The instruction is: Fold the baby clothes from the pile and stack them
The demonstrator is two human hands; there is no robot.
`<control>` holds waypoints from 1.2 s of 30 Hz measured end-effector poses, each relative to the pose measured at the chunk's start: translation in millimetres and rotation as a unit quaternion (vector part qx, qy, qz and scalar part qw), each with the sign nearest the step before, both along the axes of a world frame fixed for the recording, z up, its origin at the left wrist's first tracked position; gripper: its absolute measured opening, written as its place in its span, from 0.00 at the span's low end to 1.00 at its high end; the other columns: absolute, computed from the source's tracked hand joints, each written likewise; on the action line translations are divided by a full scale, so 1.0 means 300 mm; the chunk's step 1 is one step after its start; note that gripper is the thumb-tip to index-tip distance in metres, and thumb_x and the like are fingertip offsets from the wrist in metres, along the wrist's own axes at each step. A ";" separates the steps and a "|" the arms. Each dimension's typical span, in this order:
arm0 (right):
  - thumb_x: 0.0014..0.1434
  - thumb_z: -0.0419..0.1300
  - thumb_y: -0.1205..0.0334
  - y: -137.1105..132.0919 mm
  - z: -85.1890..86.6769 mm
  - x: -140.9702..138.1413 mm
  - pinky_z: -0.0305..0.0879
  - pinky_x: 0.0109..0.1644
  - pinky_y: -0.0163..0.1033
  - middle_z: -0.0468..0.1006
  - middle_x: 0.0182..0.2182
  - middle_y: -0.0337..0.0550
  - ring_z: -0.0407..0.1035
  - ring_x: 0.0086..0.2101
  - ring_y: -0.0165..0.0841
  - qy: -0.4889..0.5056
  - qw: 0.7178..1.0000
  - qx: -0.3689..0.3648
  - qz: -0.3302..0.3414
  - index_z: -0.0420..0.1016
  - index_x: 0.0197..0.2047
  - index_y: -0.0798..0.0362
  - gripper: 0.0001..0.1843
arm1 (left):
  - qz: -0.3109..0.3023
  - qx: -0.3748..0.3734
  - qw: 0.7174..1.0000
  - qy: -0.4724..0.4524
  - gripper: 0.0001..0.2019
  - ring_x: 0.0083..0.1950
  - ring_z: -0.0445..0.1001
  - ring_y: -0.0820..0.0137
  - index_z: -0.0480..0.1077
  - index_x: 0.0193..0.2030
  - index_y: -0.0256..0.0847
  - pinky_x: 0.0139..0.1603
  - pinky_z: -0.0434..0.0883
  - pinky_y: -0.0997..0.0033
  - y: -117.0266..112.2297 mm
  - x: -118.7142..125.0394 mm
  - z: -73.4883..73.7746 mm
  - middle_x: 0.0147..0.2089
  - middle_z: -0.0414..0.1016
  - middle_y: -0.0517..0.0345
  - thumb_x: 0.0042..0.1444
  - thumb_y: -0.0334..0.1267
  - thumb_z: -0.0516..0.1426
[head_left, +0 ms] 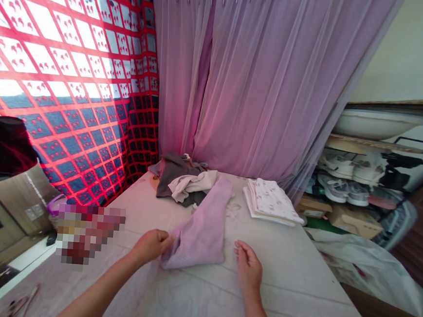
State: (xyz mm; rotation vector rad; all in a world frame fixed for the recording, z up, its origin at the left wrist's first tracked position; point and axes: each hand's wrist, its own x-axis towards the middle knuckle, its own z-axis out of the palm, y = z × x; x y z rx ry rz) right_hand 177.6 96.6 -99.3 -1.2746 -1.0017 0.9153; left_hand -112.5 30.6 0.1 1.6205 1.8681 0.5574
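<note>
A lilac knitted garment (200, 231) lies folded lengthwise on a pale bed sheet (296, 287), its near end turned up. My left hand (151, 246) grips the near left corner of that garment with curled fingers. My right hand (249, 266) hovers open just right of the garment, fingers spread and apart from the cloth. Beyond them is a loose heap of grey and white clothes (182, 180). A neat stack of folded white patterned cloth (270, 202) rests to its right.
Sheer lilac netting (261, 84) hangs behind the bed, and a red-and-navy patterned cloth (87, 105) covers the left wall. Shoes (337, 188) sit on a rack at right, beside cardboard boxes (355, 221). A pixelated patch (88, 234) hides something at the bed's left.
</note>
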 end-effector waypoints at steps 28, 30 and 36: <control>0.38 0.64 0.44 0.014 0.054 0.114 0.69 0.31 0.37 0.81 0.36 0.50 0.75 0.32 0.37 0.072 0.994 -0.031 -0.078 0.76 0.39 0.56 0.28 | -0.043 0.028 0.990 0.129 0.20 0.53 0.73 0.60 0.68 0.56 0.47 0.51 0.67 0.63 0.166 0.248 0.032 0.52 0.76 0.53 0.56 0.39 0.52; 0.39 0.65 0.45 0.014 0.060 0.132 0.69 0.31 0.36 0.81 0.36 0.50 0.75 0.33 0.37 0.086 0.992 -0.024 -0.091 0.76 0.40 0.56 0.28 | -0.115 0.083 0.976 0.165 0.16 0.52 0.73 0.60 0.72 0.50 0.49 0.50 0.67 0.64 0.131 0.300 0.042 0.49 0.77 0.55 0.57 0.35 0.50; 0.44 0.62 0.44 0.014 0.084 0.238 0.68 0.30 0.36 0.81 0.39 0.51 0.76 0.35 0.38 0.088 0.984 0.013 -0.156 0.75 0.44 0.56 0.28 | -0.418 0.152 0.853 0.272 0.08 0.41 0.73 0.61 0.73 0.37 0.42 0.38 0.68 0.65 -0.065 0.482 -0.001 0.37 0.77 0.52 0.52 0.28 0.55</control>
